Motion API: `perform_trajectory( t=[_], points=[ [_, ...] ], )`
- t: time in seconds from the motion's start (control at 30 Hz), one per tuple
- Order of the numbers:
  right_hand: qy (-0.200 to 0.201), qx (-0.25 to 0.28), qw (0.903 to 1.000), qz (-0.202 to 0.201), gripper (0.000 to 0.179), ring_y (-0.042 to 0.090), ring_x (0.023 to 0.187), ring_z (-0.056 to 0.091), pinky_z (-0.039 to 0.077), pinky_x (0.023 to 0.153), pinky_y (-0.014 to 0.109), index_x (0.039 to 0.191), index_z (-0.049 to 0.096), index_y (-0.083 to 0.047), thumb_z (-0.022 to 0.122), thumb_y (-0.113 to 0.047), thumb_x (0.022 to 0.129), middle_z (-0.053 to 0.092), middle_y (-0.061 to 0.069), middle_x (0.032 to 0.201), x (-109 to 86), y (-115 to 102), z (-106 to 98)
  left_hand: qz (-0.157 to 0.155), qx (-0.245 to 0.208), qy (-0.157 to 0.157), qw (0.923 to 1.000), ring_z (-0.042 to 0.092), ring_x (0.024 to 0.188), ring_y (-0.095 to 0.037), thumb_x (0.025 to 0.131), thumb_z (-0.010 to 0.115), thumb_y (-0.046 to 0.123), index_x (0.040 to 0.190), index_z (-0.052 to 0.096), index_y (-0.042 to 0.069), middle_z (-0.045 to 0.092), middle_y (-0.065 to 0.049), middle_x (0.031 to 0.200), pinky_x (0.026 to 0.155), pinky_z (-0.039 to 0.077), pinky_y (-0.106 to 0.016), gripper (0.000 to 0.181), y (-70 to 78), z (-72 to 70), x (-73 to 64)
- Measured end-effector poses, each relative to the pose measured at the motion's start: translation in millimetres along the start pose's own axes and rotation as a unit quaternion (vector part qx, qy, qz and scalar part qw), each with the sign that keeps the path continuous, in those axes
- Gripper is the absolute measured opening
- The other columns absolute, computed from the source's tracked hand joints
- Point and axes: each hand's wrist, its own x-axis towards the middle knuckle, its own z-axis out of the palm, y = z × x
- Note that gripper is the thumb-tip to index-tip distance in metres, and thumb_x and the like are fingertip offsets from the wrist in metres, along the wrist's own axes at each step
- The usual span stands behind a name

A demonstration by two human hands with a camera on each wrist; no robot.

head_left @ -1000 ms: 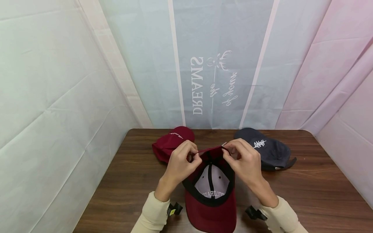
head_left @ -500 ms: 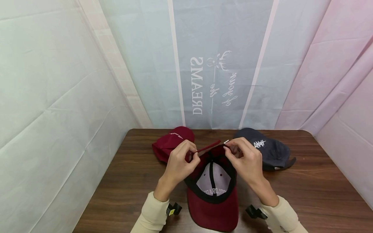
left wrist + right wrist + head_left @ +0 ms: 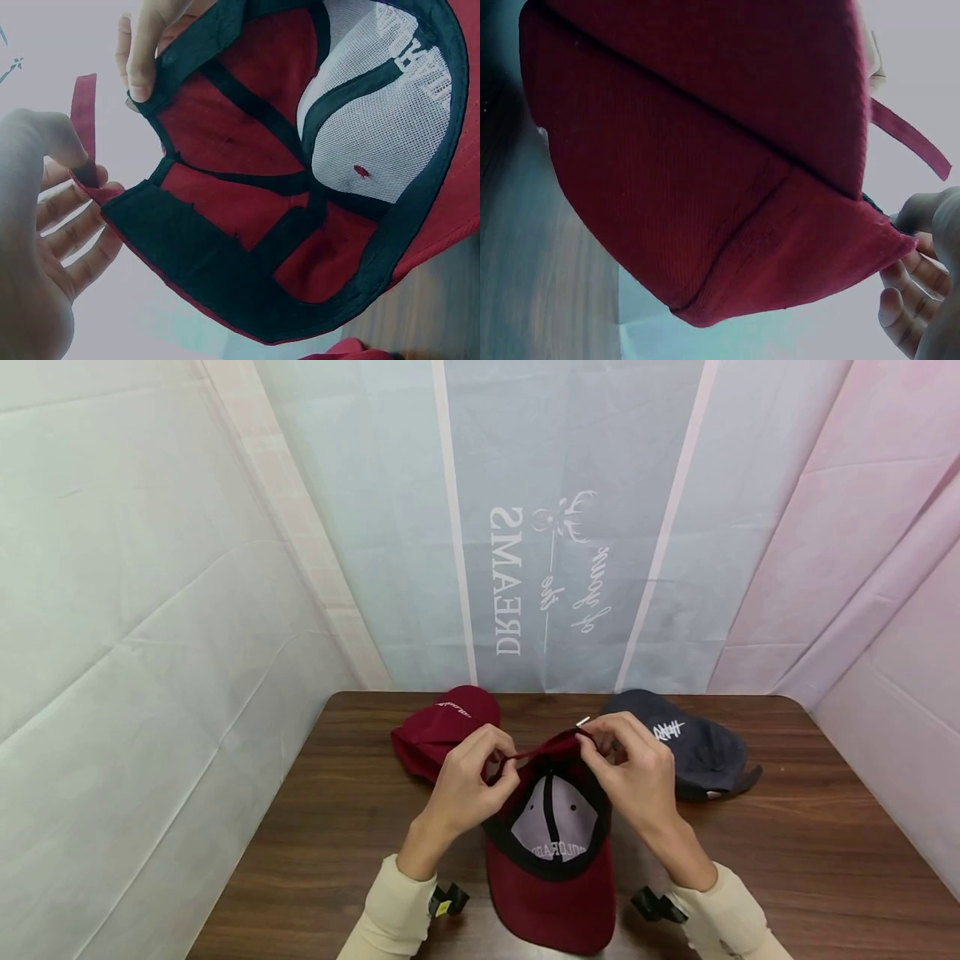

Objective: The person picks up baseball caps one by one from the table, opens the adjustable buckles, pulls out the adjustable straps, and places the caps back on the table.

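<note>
A maroon baseball cap (image 3: 551, 897) is tilted with its brim toward me and its inside facing up. Its black sweatband and pale front panel with mirrored COLORADO lettering show. My left hand (image 3: 468, 789) pinches the left back edge at the base of the adjustment strap (image 3: 85, 120), whose free end sticks up past the thumb in the left wrist view. My right hand (image 3: 637, 772) pinches the opposite back edge, beside a small metal buckle (image 3: 582, 722). Between the hands, the strap is out of the buckle. The cap's outer panels (image 3: 705, 150) fill much of the right wrist view.
Behind my left hand lies another red cap (image 3: 442, 731) with white script. A dark navy cap (image 3: 697, 747) with white lettering and a loose strap lies behind my right hand. The brown wooden table (image 3: 300, 860) ends at hanging printed cloth (image 3: 555, 460).
The strap's free end, pointing toward the buckle half a second ago, has dropped back toward my left hand. The cap has shifted slightly right, and its brim has moved a little away from me.
</note>
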Motion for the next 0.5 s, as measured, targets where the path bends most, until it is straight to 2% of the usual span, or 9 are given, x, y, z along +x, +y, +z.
perform_trajectory(
  t=[0.23,0.37,0.5],
  points=[
    [-0.004,-0.002,1.0,0.001,0.022,0.008,0.067,0.057,0.045,0.058,0.015,0.098,0.078,-0.01,0.085,0.003,0.082,0.068,-0.002,0.086,0.2,-0.3,0.0,0.005,-0.014,-0.029,0.9995,0.059,0.083,-0.009,0.088,0.065,-0.001,0.095,0.064,0.012,0.067,0.001,0.099,0.072,0.05,-0.015,0.015,0.8,1.9,-1.1],
    [-0.005,-0.003,1.0,0.002,0.022,0.008,0.066,0.057,0.045,0.058,0.015,0.098,0.078,-0.01,0.085,0.003,0.082,0.068,-0.002,0.086,0.5,-0.4,0.0,0.011,-0.018,-0.042,0.9989,0.06,0.084,-0.009,0.094,0.061,0.007,0.096,0.066,0.011,0.067,0.002,0.1,0.07,0.053,-0.02,0.007,1.3,2.2,-1.0],
    [-0.004,0.0,1.0,0.005,0.022,0.007,0.067,0.057,0.045,0.058,0.015,0.098,0.079,-0.011,0.085,0.002,0.082,0.069,-0.003,0.087,0.5,-0.5,0.3,0.014,-0.016,-0.047,0.9987,0.06,0.083,-0.01,0.093,0.063,0.007,0.096,0.066,0.013,0.067,0.002,0.1,0.071,0.051,-0.016,0.007,1.7,2.8,-1.2]
  ],
)
